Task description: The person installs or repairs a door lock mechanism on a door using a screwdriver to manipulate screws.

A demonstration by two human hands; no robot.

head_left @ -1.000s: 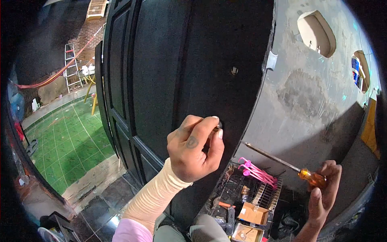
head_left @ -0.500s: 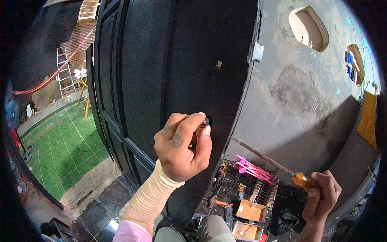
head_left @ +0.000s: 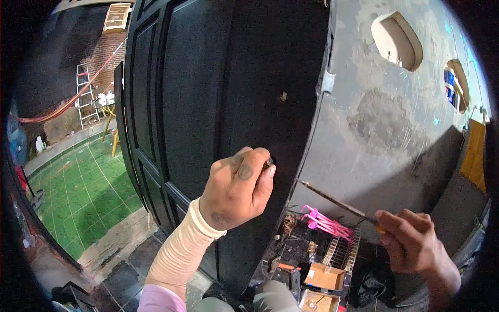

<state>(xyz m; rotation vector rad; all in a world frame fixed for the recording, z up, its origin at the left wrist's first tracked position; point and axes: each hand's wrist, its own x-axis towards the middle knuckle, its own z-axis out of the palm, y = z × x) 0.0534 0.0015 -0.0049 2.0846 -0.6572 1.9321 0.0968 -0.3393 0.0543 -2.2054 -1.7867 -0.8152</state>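
The black panelled door (head_left: 195,99) stands in front of me. My left hand (head_left: 236,187) is closed in a pinch on a small dark, brass-tinted part (head_left: 268,163) at the door's face near its free edge. Its exact kind is mostly hidden by my fingers. In my right hand (head_left: 410,242) is a long screwdriver (head_left: 335,200), with the fingers wrapped round its amber handle. The shaft slants up to the left, and its tip is at the door's narrow edge, level with the left hand. Higher on the door is a small hole (head_left: 284,96).
Below right stand pink plastic hooks (head_left: 325,223), a wire rack (head_left: 340,255), a hammer (head_left: 280,265) and open cardboard boxes (head_left: 325,275). A grey plastered wall (head_left: 358,156) rises behind them. Left of the door lie green floor tiles (head_left: 78,192), with a ladder (head_left: 84,96) beyond.
My right hand has slid forward over the screwdriver's handle, covering more of it, while the tip stays at the door edge. My left hand has turned slightly and keeps its pinch. The view has shifted slightly.
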